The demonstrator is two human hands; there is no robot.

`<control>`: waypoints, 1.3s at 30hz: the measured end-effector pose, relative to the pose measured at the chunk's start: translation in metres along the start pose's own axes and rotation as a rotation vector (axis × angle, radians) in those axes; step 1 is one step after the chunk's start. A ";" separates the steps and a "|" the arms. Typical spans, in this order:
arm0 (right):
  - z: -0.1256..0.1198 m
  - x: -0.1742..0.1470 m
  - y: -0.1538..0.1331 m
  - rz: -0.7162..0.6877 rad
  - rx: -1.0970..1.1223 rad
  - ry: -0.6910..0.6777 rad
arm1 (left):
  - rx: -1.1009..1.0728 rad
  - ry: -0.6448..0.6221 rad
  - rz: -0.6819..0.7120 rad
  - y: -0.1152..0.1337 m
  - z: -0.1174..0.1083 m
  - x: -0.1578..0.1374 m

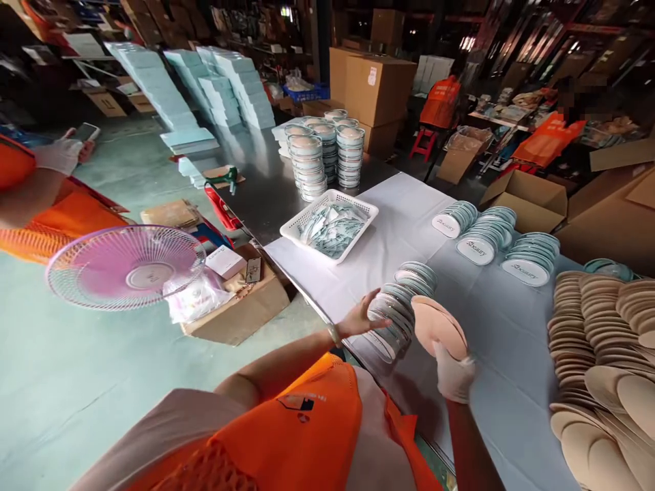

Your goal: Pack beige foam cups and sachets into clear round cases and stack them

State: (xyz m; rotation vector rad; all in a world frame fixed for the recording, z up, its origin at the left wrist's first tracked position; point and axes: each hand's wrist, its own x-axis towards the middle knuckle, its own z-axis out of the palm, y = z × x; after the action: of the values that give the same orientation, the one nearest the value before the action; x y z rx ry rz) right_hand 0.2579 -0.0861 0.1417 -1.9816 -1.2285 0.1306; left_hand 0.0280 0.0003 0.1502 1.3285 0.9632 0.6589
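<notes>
My right hand (454, 374), in a white glove, grips beige oval pads (434, 322) and holds them tilted just right of a leaning row of round, clear-rimmed cases (393, 315). There appear to be two pads, one overlapping the other. Bare and with its fingers spread, my left hand (364, 318) is at the left side of that row. Its fingertips lie over the nearest cases, and I cannot tell whether they press on them. Many more beige pads (568, 327) lie in overlapping rows along the right side of the white-covered table (491, 382).
Lettered round cases (475, 249) lie in rows at the table's far right. A white basket (335, 256) holds small packets. Stacked cases (307, 153) stand behind it. A purple fan (127, 266) and a carton (245, 307) are left, beside a person in orange holding a phone (86, 132).
</notes>
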 end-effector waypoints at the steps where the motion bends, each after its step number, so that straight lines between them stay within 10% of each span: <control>1: 0.010 -0.002 0.003 0.014 0.011 -0.034 | 0.162 0.090 -0.055 -0.016 0.004 -0.001; 9: 0.029 -0.005 -0.024 -0.324 -0.599 -0.926 | 0.577 0.005 -0.178 -0.085 0.020 -0.004; 20: 0.030 -0.002 -0.063 -0.353 -0.782 -1.235 | 0.553 -0.014 -0.198 -0.090 0.021 -0.008; 25: 0.033 0.003 -0.045 -0.308 -0.845 -1.165 | 0.581 0.011 -0.253 -0.078 0.022 -0.002; 28: 0.026 0.008 -0.014 -0.178 -0.415 -1.139 | 0.597 -0.011 -0.281 -0.067 0.019 0.004; 33: 0.017 0.046 0.027 0.349 0.319 -0.429 | 0.654 -0.130 -0.293 -0.046 0.006 0.009; 39: 0.056 0.118 0.053 0.283 0.186 -0.107 | 0.571 -0.037 -0.086 -0.047 -0.024 0.063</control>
State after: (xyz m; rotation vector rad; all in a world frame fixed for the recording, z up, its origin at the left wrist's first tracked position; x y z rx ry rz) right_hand 0.3320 0.0275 0.1030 -1.9942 -0.9564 0.4809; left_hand 0.0319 0.0588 0.0925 1.7760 1.2235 0.2958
